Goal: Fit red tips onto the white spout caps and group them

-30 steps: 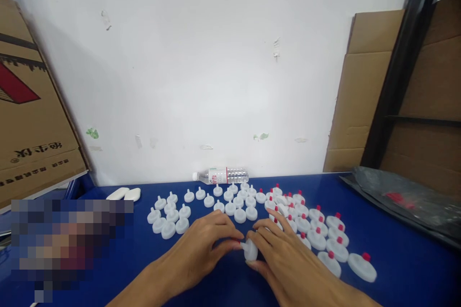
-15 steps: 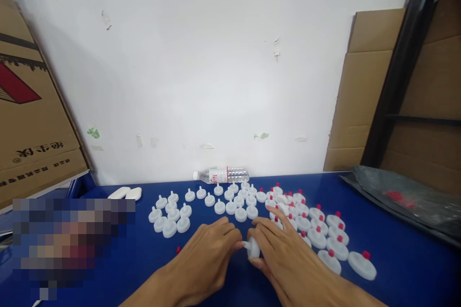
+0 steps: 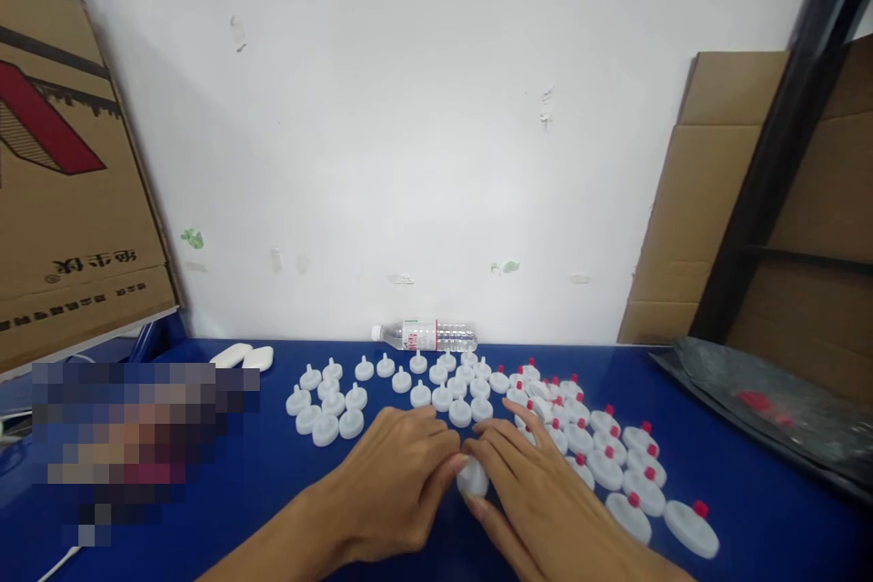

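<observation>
Low at the middle of the head view, my right hand point(image 3: 528, 468) is closed around the rim of a round white plastic spouted cap point(image 3: 472, 478). My left hand point(image 3: 402, 468) is closed too, its thumb and fingers pinching at the spout, which they hide. Whether a small red tip sits inside that pinch cannot be seen. Beyond my hands stand several white spouted caps point(image 3: 421, 395) with bare spouts. More lie to the left, a white cap point(image 3: 326, 428) nearest. Beside my right hand, several white caps point(image 3: 607, 469) carry red tips point(image 3: 609, 452).
A clear plastic bottle point(image 3: 436, 335) lies along the wall. White oval objects point(image 3: 257, 358) rest at the back left, near a blurred-out patch. A grey plastic bag point(image 3: 764, 400) with red pieces is at the right. Cardboard point(image 3: 688, 200) leans behind; a printed carton point(image 3: 82, 200) stands left.
The cap in my hands has turned and its spout has gone behind my left fingers. A red tip by my left wrist is out of sight. The view has shifted slightly.
</observation>
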The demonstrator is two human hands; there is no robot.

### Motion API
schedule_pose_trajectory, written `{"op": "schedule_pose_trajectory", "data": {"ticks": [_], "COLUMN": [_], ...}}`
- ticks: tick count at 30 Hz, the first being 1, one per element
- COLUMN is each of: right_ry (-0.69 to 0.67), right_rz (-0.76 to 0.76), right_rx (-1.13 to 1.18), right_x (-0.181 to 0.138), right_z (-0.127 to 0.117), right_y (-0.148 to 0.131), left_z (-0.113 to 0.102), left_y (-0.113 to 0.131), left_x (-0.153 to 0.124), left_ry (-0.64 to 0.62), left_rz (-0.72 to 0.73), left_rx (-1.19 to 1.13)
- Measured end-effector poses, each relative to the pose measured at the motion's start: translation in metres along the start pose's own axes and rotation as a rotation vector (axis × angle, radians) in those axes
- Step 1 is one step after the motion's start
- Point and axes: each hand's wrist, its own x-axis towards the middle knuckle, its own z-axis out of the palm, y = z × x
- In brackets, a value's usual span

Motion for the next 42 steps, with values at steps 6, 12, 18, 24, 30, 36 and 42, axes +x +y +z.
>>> {"op": "schedule_pose_trajectory", "data": {"ticks": [6,12,18,24,30,36,42], "right_ry": [0.001,-0.094,-0.019,-0.097,0.016,0.194,0.291], "right_rz": [0.023,0.073,0.174,0.036,0.117,0.082,0.082], "right_rx": [0.104,0.221,0.240,0.172,0.070,0.050,0.105], "right_x": [0.001,0.003,0.000,-0.001,-0.006,-0.003,-0.001], "right_z": [-0.005,-0.005,-0.003,0.000,0.004,0.001,0.005], "right_y": [0.001,0.000,0.000,0.004,0.007,-0.003,0.003], "left_z": [-0.002,-0.042,-0.060,-0.047,-0.054,-0.033,-0.024], "left_y": [0.002,-0.040,-0.079,-0.078,-0.067,-0.019,-0.012], "left_x": [0.003,0.003,-0.005,-0.008,-0.005,0.007,0.002], "left_ry": [-0.049,0.037,-0.067,-0.135,-0.070,0.022,0.063], "left_rz": [0.054,-0.187,-0.410,-0.428,-0.359,-0.236,-0.191], "left_rx": [0.030,0.177,0.332,0.350,0.194,-0.092,-0.283]}}
